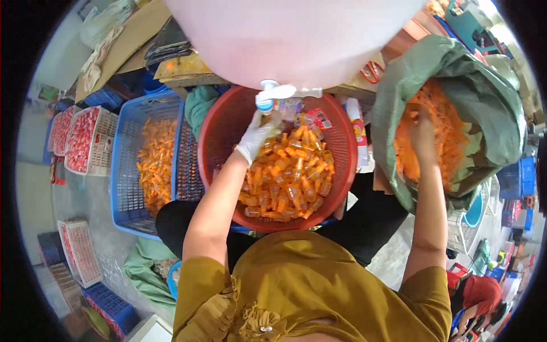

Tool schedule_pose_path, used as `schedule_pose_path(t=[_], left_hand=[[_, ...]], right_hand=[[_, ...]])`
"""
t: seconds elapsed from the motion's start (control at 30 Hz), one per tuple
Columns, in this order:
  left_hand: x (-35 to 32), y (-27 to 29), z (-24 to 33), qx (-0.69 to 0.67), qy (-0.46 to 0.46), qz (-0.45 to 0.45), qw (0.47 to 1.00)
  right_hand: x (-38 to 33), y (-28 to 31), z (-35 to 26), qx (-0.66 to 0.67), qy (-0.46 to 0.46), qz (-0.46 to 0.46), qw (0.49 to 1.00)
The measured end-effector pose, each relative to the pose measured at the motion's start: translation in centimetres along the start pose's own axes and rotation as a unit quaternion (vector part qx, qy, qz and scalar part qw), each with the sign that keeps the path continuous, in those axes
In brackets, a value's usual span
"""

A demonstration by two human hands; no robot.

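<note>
My left hand (260, 135), in a white glove, is raised to the blue-tipped tap (268, 98) under a large pale tank. Its fingers are closed round what looks like a small bottle, mostly hidden by the glove. Below it, a red basin (222, 119) holds a heap of small clear bottles (288, 182) with orange contents and caps. My bare right hand (421, 122) reaches into an open green sack (399, 108) at the right. Its fingers are down among thin orange plastic pieces (439, 125), which hide their tips.
A blue crate (128, 171) with more orange pieces stands left of the basin. White baskets (105, 148) of red-and-white items are farther left. The pale tank (302, 34) overhangs the basin's far side. Another person (481, 296) is bent over at the lower right.
</note>
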State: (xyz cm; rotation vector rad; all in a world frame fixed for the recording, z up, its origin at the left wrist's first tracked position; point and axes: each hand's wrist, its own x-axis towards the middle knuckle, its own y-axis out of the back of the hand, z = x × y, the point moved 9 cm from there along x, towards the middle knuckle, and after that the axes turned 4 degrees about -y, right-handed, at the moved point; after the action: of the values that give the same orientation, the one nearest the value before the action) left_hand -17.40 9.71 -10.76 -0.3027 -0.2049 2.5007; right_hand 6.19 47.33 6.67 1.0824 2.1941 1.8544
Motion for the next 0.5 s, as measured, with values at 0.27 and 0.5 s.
schedule_pose_path(t=[0.27, 0.5], left_hand=[[-10.2, 1.2, 7.4, -0.052, -0.111, 0.084, 0.989], [-10.5, -0.9, 10.3, -0.104, -0.124, 0.075, 0.984]], right_hand=[[-4.7, 8.9, -10.5, 0.370, -0.077, 0.089, 0.922], [-6.2, 8.5, -33.6, 0.442, 0.218, -0.169, 0.854]])
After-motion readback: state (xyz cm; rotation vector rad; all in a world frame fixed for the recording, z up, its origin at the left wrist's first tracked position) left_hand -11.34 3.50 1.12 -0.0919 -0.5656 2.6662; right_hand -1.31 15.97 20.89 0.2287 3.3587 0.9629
